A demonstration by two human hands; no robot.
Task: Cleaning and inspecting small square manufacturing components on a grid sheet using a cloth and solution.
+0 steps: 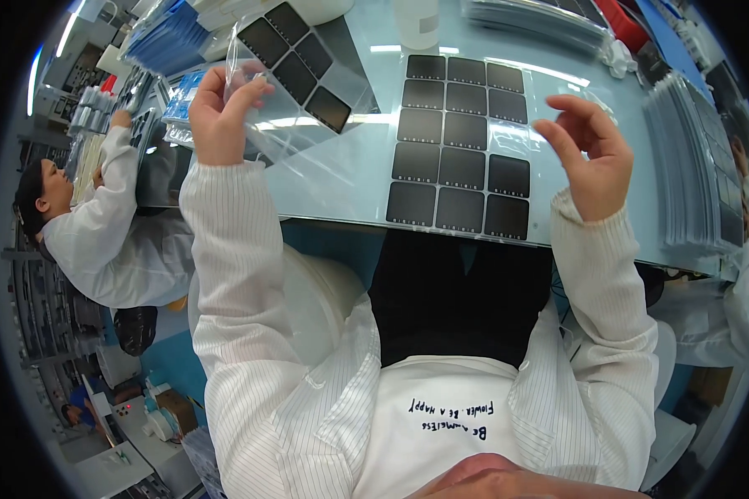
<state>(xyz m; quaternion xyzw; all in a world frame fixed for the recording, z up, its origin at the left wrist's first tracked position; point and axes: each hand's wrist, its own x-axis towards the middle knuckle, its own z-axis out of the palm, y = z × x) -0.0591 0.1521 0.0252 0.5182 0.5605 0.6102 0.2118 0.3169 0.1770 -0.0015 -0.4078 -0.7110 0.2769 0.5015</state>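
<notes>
My left hand (225, 121) is closed on the edge of a clear plastic sheet (308, 158), raised and tilted over the left of the table. Several dark square panels (295, 76) show on that sheet; whether they lie in it or behind it I cannot tell. In front of me, rows of dark squares (462, 170) with pale borders lie flat in three columns. A bright, glossy gap breaks the right column in the middle row. Just right of these squares hovers my right hand (592, 158), empty, its thumb and fingers apart.
On the right stands a thick stack of clear sheets with dark squares (682, 166). Another stack (541, 29) lies at the back, beside a red tray (620, 25). A translucent bottle (417, 23) is at the back middle. A co-worker (100, 224) sits at the left.
</notes>
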